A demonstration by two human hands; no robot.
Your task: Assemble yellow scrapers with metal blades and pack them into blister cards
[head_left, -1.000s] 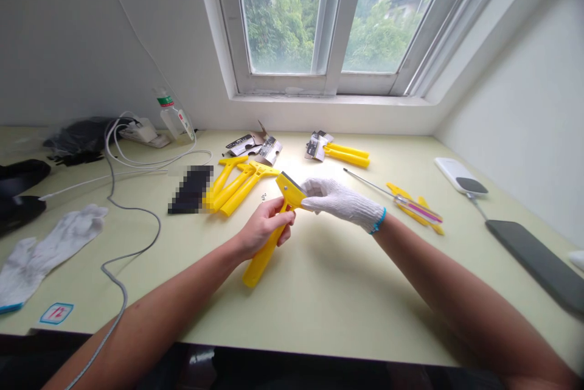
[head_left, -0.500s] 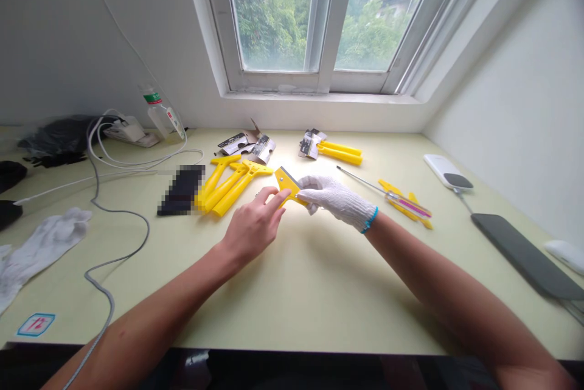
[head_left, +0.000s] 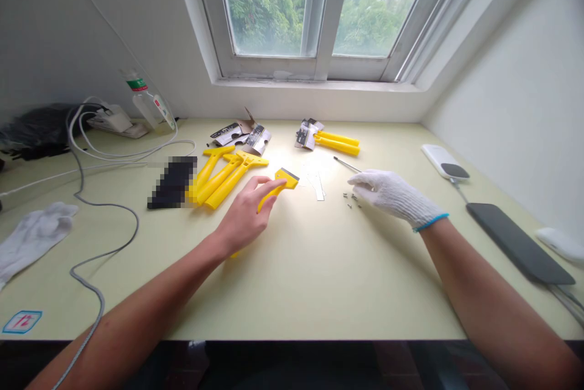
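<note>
My bare left hand [head_left: 246,213] grips a yellow scraper [head_left: 287,179] by its handle, its head with a dark metal edge tilted up past my fingertips. My right hand [head_left: 387,192], in a white knitted glove with a blue cuff, is over the table with its fingers bent and slightly apart. Several small screws [head_left: 349,196] lie just below its fingertips. Behind it a screwdriver [head_left: 347,164] shows only its tip and shaft; the handle is hidden. Thin flat blades [head_left: 319,186] lie between my hands.
Several yellow scraper handles [head_left: 232,180] lie left of centre beside a pixelated dark object [head_left: 171,183]. Torn packaging [head_left: 258,139] and packaged yellow handles [head_left: 337,142] sit at the back. Left are a bottle [head_left: 152,110], cables and a white glove [head_left: 36,232]; right, a dark slab [head_left: 520,244].
My right hand has let go of the scraper's head and moved right, over the screws. The left hand keeps the scraper. Blades and screws have come into sight, and the camera view has shifted slightly.
</note>
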